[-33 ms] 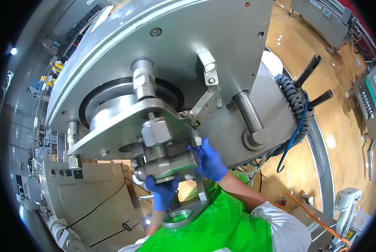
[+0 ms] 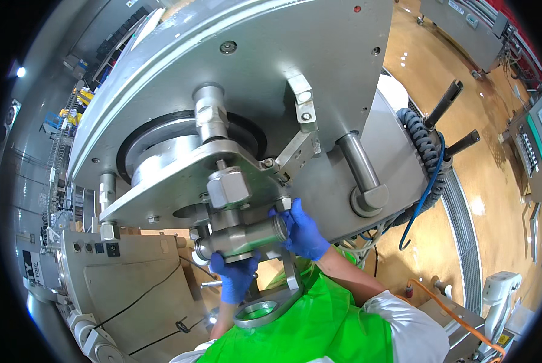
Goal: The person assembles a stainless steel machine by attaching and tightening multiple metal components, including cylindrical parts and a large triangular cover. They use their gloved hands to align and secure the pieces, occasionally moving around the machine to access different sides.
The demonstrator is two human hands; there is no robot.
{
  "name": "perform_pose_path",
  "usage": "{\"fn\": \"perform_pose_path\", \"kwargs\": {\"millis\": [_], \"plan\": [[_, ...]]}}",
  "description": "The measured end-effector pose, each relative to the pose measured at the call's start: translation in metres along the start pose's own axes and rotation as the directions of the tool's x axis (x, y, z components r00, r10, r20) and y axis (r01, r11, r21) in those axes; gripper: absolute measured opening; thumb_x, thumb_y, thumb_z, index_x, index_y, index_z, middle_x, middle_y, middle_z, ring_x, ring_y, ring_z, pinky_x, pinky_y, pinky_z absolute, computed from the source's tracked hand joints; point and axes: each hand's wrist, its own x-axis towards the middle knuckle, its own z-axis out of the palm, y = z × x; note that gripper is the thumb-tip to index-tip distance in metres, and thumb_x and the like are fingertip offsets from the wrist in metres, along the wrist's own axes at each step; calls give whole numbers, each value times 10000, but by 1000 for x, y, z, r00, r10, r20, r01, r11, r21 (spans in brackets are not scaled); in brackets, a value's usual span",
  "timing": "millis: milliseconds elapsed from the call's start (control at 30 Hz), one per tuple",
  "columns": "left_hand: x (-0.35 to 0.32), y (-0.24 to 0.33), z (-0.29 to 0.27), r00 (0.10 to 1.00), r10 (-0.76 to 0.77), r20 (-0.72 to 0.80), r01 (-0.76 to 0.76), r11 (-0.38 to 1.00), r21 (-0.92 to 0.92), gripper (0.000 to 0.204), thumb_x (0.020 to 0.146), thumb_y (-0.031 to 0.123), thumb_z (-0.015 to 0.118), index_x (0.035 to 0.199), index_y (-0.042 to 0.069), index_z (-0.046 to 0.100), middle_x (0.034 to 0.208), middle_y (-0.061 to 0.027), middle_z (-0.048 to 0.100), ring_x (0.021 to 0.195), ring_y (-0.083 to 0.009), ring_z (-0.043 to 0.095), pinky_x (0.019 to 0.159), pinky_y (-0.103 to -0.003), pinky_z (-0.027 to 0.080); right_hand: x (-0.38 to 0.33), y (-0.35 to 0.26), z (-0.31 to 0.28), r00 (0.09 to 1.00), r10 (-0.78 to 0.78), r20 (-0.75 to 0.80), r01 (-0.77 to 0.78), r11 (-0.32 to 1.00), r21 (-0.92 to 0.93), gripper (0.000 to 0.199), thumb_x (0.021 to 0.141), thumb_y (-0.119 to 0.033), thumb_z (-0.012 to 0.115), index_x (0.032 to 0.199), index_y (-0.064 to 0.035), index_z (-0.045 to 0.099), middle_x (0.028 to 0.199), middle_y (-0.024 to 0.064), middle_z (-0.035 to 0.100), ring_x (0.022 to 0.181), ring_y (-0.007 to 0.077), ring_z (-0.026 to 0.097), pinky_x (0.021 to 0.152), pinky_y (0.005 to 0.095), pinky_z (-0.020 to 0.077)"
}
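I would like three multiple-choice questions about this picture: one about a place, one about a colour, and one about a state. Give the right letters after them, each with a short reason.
1. Where is the right hand?
A. on the right end of the steel pipe fitting
B. on the coiled hose
C. on the floor grate

2. What colour are the gloves on both hands?
A. white
B. blue
C. black

3. How does the left hand meet the fitting?
A. it hangs far from it
B. it grips it from below
C. it lies flat on top of it

Answers: 1 A, the fingers wrap the open right end of the tube. 2 B, both gloves are plainly blue. 3 B, the hand comes up from under and closes on the underside of the fitting.
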Motion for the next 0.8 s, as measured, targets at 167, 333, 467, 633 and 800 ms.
{"fn": "perform_pose_path", "kwargs": {"millis": [167, 333, 467, 633, 800], "plan": [[12, 2, -25, 965, -57, 255, 21, 990, 142, 756, 731, 707, 484, 1184, 101, 484, 1014, -112, 577, 760, -250, 593, 592, -331, 533, 8, 4, -6, 893, -441, -90, 303, 736, -605, 374, 961, -425, 514, 918, -66, 609, 641, -32, 492, 528, 58, 430, 477, 226, 357], [8, -8, -42, 972, -36, 231, 15, 995, 94, 787, 731, 676, 560, 1206, 53, 492, 1001, -137, 611, 760, -277, 634, 590, -364, 540, -6, -18, 19, 970, -224, -98, 91, 703, -705, 335, 937, -433, 549, 976, -105, 600, 643, -34, 518, 509, 91, 494, 448, 262, 410], [7, -6, -22, 901, 93, 425, -161, 979, 126, 545, 953, 481, 418, 1186, 7, 552, 969, -147, 664, 685, -202, 628, 583, -313, 499, 9, -3, 13, 994, -59, -88, 56, 998, -37, 436, 933, -532, 467, 1069, -134, 584, 837, 7, 614, 588, 146, 597, 513, 334, 509], [11, -13, -34, 914, 55, 402, -160, 959, 233, 624, 891, 609, 494, 1108, 38, 620, 913, -76, 675, 694, -150, 614, 600, -281, 479, 19, 20, 2, 963, -223, -151, 209, 972, -106, 544, 923, -610, 399, 1092, -121, 567, 856, 34, 625, 615, 160, 623, 470, 321, 499], [6, -3, -26, 913, 7, 408, -83, 982, 169, 621, 823, 628, 589, 1069, 60, 630, 885, -52, 672, 693, -148, 634, 614, -284, 499, 7, -23, -13, 962, -258, -88, 84, 587, -805, 523, 921, -578, 454, 995, -77, 585, 722, 41, 588, 512, 136, 563, 383, 246, 418]]}}
